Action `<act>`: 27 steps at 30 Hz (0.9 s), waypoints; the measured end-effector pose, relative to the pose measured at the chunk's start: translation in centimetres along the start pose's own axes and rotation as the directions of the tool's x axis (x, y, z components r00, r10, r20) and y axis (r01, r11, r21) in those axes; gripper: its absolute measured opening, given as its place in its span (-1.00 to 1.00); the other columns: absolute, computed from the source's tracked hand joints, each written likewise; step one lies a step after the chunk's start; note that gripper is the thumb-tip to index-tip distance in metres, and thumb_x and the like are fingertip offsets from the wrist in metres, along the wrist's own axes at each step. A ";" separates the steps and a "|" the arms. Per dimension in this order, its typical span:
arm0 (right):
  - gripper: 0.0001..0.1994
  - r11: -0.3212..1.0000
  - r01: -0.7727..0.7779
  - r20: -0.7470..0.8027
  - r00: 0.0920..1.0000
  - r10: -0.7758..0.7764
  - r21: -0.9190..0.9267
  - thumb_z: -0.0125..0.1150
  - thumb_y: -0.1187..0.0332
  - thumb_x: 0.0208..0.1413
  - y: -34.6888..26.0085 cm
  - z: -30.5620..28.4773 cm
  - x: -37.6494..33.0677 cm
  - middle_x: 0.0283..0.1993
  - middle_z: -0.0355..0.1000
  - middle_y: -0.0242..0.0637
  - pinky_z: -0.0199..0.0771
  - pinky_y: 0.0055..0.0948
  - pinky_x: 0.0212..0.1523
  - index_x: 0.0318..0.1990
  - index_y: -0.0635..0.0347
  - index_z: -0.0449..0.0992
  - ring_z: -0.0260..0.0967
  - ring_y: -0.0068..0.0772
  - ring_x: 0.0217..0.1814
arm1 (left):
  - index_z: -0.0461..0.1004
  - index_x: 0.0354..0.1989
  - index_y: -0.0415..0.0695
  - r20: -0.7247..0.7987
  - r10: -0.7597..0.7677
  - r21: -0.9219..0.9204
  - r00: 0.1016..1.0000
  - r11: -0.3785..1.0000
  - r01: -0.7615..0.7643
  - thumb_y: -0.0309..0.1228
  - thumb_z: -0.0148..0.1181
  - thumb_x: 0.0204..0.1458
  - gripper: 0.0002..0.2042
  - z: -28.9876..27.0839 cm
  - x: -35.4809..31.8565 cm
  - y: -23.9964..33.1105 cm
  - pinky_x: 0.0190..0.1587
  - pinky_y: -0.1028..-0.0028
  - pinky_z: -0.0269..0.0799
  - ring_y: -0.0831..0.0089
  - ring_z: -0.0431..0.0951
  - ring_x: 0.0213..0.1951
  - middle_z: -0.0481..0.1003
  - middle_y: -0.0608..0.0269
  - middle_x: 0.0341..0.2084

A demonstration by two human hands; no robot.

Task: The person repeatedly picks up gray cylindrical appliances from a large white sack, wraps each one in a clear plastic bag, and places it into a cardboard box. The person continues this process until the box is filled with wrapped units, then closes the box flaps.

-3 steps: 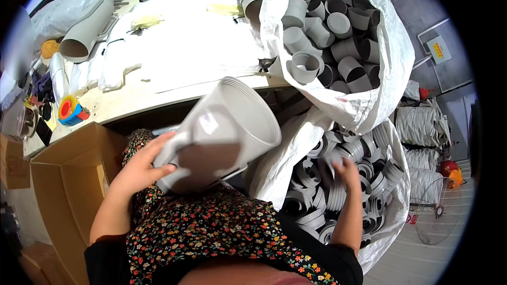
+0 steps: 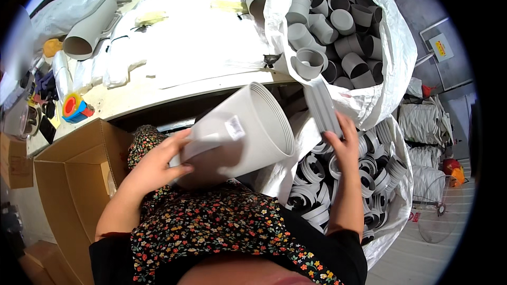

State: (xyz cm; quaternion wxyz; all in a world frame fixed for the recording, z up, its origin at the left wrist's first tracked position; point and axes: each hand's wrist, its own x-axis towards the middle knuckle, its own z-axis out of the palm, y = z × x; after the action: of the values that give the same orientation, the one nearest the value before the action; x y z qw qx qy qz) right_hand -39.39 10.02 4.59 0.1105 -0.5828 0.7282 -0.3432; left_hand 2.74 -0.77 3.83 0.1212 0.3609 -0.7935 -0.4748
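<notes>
My left hand (image 2: 161, 166) grips a large grey plastic jug (image 2: 227, 150) by its handle side, holding it tilted over my lap. The jug's wide ridged mouth points up and to the right, and a small white label sits on its wall. In my right hand (image 2: 345, 145) is a grey round lid (image 2: 322, 106) with a ridged edge, pinched between thumb and fingers and seen nearly edge-on. It is apart from the jug's mouth, to the right of it. Below that hand, a white sack (image 2: 285, 177) holds several similar grey lids.
Another white sack (image 2: 398, 53) full of grey cups stands at the upper right. An open cardboard box (image 2: 68, 190) is at my left. On the table (image 2: 113, 106) lie another grey jug (image 2: 91, 31), white plastic bags and a tape dispenser (image 2: 75, 108). A wire fan (image 2: 435, 208) stands far right.
My right hand has risen out of the lid sack, bringing up a grey lid. The jug has shifted slightly right and turned in my left hand, so its label shows more.
</notes>
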 end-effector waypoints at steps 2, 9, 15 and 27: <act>-0.47 0.935 0.355 0.009 0.935 -0.355 0.028 0.27 0.21 -0.13 -5.8 1.3 2.5 -0.11 0.33 -0.16 0.25 -0.34 -0.02 0.04 0.24 0.40 0.27 -0.17 -0.07 | 0.24 0.11 -0.20 -0.025 -0.007 -0.125 1.000 0.992 0.004 -0.36 0.26 -0.09 -0.45 2.2 0.9 0.0 0.10 0.38 0.24 0.19 0.33 0.07 0.23 0.04 0.13; -0.48 0.745 0.630 0.007 0.763 -0.647 0.220 0.19 0.12 -0.07 -9.6 5.9 5.3 -0.19 0.35 -0.13 0.29 -0.34 -0.12 0.02 0.26 0.42 0.30 -0.18 -0.17 | 0.28 0.09 -0.16 -0.117 -0.083 -0.204 0.990 0.977 0.058 -0.28 0.23 -0.05 -0.49 -0.3 0.5 -2.7 0.08 0.36 0.26 0.23 0.37 0.04 0.38 0.07 -0.01; -0.50 0.780 0.615 0.050 0.781 -0.623 0.116 0.20 0.16 -0.10 -10.8 6.9 6.0 -0.24 0.36 -0.15 0.31 -0.35 -0.16 0.00 0.25 0.44 0.30 -0.18 -0.21 | 0.25 0.11 -0.18 -0.149 0.023 -0.142 0.989 0.989 -0.044 -0.36 0.24 -0.07 -0.47 -0.2 0.6 -3.2 0.15 0.38 0.17 0.22 0.30 0.09 0.33 0.06 0.04; -0.56 0.899 0.427 0.177 0.882 -0.437 0.096 0.15 0.18 -0.02 -9.0 6.6 6.8 -0.26 0.36 -0.09 0.30 -0.37 -0.19 0.00 0.24 0.43 0.31 -0.16 -0.25 | 0.20 0.10 -0.19 0.021 -0.092 -0.361 0.996 0.928 0.094 -0.46 0.26 -0.10 -0.46 3.8 0.1 -1.4 -0.01 0.31 0.34 0.22 0.44 -0.12 0.43 0.05 -0.21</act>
State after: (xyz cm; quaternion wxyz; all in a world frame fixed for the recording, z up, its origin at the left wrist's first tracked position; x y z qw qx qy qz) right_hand -30.75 0.55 7.01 0.1174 -0.7577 0.5562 -0.3205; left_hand 1.32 1.29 0.69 0.1615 0.3688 -0.6749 -0.6184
